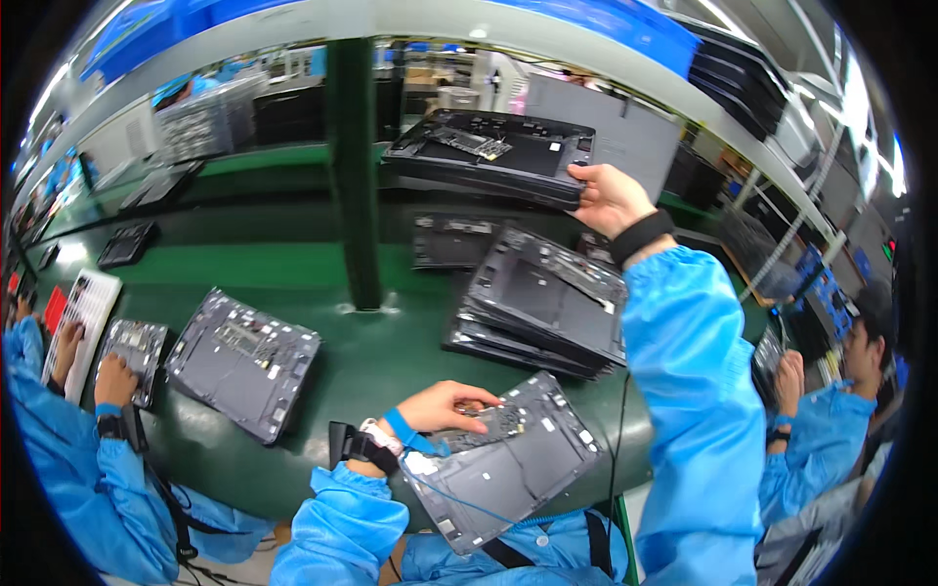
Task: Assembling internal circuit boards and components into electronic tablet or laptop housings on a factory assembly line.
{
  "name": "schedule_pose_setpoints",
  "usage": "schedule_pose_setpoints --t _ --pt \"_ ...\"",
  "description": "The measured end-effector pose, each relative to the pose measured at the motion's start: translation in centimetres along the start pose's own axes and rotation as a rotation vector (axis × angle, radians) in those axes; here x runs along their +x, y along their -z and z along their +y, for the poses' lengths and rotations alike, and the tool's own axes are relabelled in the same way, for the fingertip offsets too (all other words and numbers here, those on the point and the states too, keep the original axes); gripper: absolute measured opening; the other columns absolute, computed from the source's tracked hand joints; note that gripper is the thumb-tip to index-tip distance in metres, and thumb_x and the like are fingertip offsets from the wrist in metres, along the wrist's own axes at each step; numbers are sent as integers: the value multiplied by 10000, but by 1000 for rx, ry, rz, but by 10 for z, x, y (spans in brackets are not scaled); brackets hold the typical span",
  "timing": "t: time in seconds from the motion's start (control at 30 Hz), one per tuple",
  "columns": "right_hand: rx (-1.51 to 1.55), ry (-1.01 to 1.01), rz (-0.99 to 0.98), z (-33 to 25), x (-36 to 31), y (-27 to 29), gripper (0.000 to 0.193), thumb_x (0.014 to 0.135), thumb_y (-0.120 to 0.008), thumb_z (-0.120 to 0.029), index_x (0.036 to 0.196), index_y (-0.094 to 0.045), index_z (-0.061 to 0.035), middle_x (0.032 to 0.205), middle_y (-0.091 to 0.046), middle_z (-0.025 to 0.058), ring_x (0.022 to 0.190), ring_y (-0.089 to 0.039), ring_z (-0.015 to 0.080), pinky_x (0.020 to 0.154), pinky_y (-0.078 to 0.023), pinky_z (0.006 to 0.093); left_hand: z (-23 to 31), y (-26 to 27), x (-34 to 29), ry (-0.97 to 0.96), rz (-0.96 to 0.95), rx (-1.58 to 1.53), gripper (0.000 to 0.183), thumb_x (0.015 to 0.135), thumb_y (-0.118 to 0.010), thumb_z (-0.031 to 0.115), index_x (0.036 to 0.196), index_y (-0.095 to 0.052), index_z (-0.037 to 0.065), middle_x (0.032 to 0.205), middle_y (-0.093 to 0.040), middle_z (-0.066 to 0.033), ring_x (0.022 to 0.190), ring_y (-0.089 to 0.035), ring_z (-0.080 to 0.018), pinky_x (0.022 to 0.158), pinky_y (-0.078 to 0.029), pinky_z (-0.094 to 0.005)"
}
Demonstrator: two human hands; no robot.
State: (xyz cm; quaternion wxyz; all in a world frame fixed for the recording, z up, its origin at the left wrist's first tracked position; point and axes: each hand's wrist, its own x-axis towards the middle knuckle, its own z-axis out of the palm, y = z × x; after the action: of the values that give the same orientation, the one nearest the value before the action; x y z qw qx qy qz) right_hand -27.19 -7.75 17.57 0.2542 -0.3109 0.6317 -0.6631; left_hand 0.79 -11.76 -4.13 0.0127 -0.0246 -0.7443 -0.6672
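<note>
In front of me a dark laptop casing (532, 463) lies slanted on the green bench. My left hand (447, 408) is on the green-grey circuit board (501, 424) at its upper left part, thumb and bent fingers closed on the board. A blue coiled wrist cord (459, 496) runs from that wrist across the casing. My right arm reaches up and forward; my right hand (611, 198) grips the right end of a raised black laptop casing (528, 156), thumb on top. A loose-looking circuit board (471, 144) sits inside it. The fingers below its rim are partly hidden.
A stack of laptop casings (547, 293) stands beyond the near one, and another casing (244, 366) lies to the left. A green post (354, 176) rises from the bench. Co-workers in blue sleeves sit left and right; a left co-worker's hand (115, 381) touches a circuit board.
</note>
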Motion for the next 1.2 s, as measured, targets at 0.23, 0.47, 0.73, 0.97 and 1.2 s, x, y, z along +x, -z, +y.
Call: schedule_pose_setpoints --t 0.23,0.47,0.73,0.97,1.2 --pt "122 -200 97 4 -121 132 276 884 -528 -135 1117 -525 13 1060 -600 126 1009 -581 231 897 -471 391 5 -7 3 43 21 35 458 734 -756 148 1156 -609 48 838 -629 -1 699 -454 -59 611 -383 -225" --pt "218 -332 82 81 -145 149 242 888 -550 -83 1075 -502 63 991 -596 112 901 -593 216 811 -492 397 29 -10 -6 123 -26 276 376 806 -685 199 1163 -616 103 885 -659 -74 779 -568 -122 699 -457 -270" --pt "-741 -168 -66 72 -134 166 376 759 -725 -220 945 -601 82 791 -657 108 635 -627 140 565 -484 256 77 27 -2 113 419 267 189 838 -615 156 966 -670 27 913 -665 -63 836 -613 -147 760 -487 -286" --pt "-769 -108 -83 75 -132 167 394 734 -737 -230 956 -619 74 834 -652 142 736 -633 160 637 -494 293 33 132 64 218 1056 78 521 836 -604 146 1251 -420 -110 1247 -485 -219 1172 -464 -288 992 -360 -353" --pt "-773 -3 -110 76 -140 163 355 739 -730 -184 994 -634 43 882 -626 147 747 -632 173 651 -488 295 -45 183 124 798 1431 446 582 722 -706 344 1081 -540 -83 1146 -556 -269 1109 -514 -400 946 -409 -425"
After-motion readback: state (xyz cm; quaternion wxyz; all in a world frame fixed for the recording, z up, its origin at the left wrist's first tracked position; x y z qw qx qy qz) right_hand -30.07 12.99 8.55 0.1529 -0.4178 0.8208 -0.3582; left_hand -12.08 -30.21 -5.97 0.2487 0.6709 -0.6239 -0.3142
